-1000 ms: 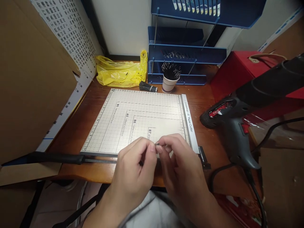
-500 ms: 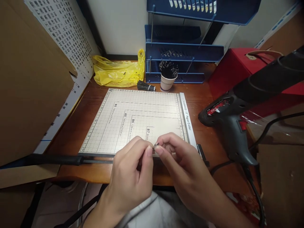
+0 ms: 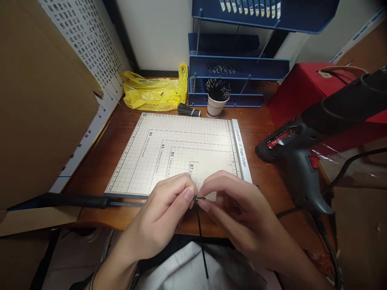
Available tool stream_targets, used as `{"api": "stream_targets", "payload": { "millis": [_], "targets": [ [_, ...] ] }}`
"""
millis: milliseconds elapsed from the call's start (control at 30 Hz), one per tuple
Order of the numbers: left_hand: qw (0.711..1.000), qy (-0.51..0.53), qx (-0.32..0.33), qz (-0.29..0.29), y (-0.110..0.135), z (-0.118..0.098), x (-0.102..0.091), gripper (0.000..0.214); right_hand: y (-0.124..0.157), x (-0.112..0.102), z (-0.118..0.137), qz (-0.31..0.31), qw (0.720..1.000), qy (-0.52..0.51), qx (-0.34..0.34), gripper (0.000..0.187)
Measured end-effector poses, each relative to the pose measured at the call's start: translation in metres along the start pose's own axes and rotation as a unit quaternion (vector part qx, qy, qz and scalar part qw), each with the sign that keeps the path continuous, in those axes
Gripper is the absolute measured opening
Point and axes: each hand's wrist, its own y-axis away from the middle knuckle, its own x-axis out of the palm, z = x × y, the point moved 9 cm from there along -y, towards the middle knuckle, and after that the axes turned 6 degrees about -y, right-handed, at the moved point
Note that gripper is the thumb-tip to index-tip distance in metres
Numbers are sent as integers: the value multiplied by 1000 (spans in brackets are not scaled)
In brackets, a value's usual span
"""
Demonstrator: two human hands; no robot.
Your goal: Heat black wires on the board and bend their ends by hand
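In front of my body, over the near edge of a paper cutter, my two hands meet around a thin black wire. Its long end hangs down toward my lap, and a short end sticks out to the right, with what looks like a twist or knot at my fingertips. My left hand pinches the wire between thumb and forefinger. My right hand has its thumb and forefinger curled at the short end, touching the wire. The exact contact of the fingertips is partly hidden.
Behind the cutter are a bundle of black wires, a paper cup full of wires, a yellow plastic bag and a blue rack. A heat gun stands right, by a red box. The cutter's handle extends left.
The black wire now hangs below my hands, with a short end showing to the right; before, only a tiny dark piece showed between my fingertips. My hands have shifted slightly lower.
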Motion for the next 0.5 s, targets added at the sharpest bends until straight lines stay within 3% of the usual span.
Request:
{"api": "stream_targets", "payload": {
  "millis": [167,267,500],
  "targets": [
    [999,17,-14,29,3,-1,7,41,2,-1,5,7,997,45,-69,26],
    [999,5,-7,52,2,-5,11,41,2,-1,11,17,994,44,-98,22],
    [997,-5,-4,71,-2,-6,13,42,2,-3,10,16,994,57,-87,16]
  ]
}}
